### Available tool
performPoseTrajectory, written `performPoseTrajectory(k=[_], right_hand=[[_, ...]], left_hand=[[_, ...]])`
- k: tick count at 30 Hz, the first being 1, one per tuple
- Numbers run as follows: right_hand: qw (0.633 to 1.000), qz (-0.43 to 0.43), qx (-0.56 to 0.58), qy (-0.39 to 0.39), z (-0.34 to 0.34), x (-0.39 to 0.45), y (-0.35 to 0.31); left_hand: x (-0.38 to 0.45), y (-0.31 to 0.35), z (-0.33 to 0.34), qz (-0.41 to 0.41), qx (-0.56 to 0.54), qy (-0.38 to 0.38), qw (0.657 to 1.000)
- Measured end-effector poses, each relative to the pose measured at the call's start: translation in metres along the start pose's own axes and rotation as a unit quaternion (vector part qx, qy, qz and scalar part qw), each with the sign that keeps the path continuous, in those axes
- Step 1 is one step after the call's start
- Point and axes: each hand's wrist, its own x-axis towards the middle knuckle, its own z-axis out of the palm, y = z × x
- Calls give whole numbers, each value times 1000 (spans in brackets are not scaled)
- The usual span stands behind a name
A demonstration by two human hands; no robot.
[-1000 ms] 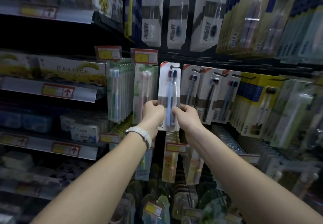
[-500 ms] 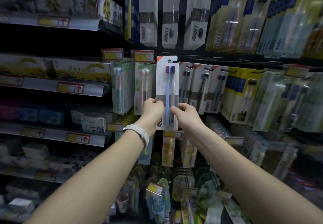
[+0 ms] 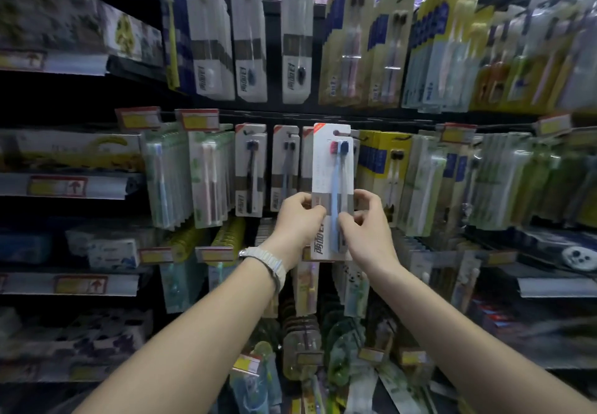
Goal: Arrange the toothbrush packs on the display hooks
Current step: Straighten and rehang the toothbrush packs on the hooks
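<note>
Both forearms reach up from the lower edge of the view, cut off above the elbows, the left one wearing a pale watch (image 3: 268,260) at the wrist. The left hand (image 3: 298,224) pinches the left edge of a white toothbrush pack (image 3: 331,184), thumb in front and fingers curled behind; the right hand (image 3: 365,224) pinches its right edge the same way, thumb across the clear blister. The hands cover the pack's middle band, and the lettering low on the card is partly cut off by the left hand. Inside it, a red-headed and a blue-headed brush stand upright, side by side.

The pack is held upright, its top well above the hands, with the hang hole at a black display hook (image 3: 360,138) that pokes out just to the right of it; whether the hook has entered the hole I cannot tell.

Just behind and left of the pack hang similar white packs (image 3: 250,171) with dark brushes, the nearest mostly hidden by the held card. Right of the hands hang yellow packs (image 3: 386,168), then blurred green ones (image 3: 497,181). Left of the hands, green-and-white packs (image 3: 206,174) crowd under yellow price tags (image 3: 198,120). Below the hands, smaller packs (image 3: 303,342) hang in shadow, hard to make out. Far above, a higher row of white packs (image 3: 250,42) hangs, with smeared print. Far left, dark shelves (image 3: 64,185) hold blurred boxes.
</note>
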Motion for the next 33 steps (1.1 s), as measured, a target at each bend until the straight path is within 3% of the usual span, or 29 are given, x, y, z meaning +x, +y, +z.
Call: performPoseTrajectory(k=[13,33], right_hand=[[998,9,-49,38,-47,53,51],[998,1,-27,62,-40,84,63]], left_hand=[[35,-7,82,-24,-28,-34,999],[61,-14,90,-15,-60,-15,998]])
